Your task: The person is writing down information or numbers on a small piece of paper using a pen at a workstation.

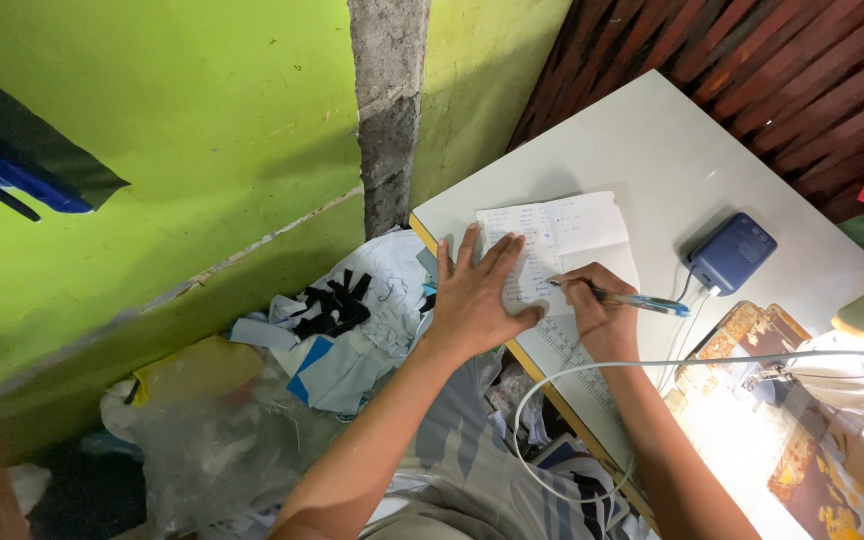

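The left hand (472, 300) lies flat with fingers spread open on the near edge of the paper (562, 250), pinning the sheet to the white table (652, 150) so it cannot slide under the writing. The right hand (597, 310) has its fingers closed around a blue pen (642, 300), tip touching the paper just beside the left thumb. Beyond the paper sits a dark blue box (734, 252) with a white cable (592, 368) (which loops back across the lap).

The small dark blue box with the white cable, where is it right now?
In the head view, the small dark blue box sits on the white table, right of the paper sheet and beyond the right hand holding the blue pen.
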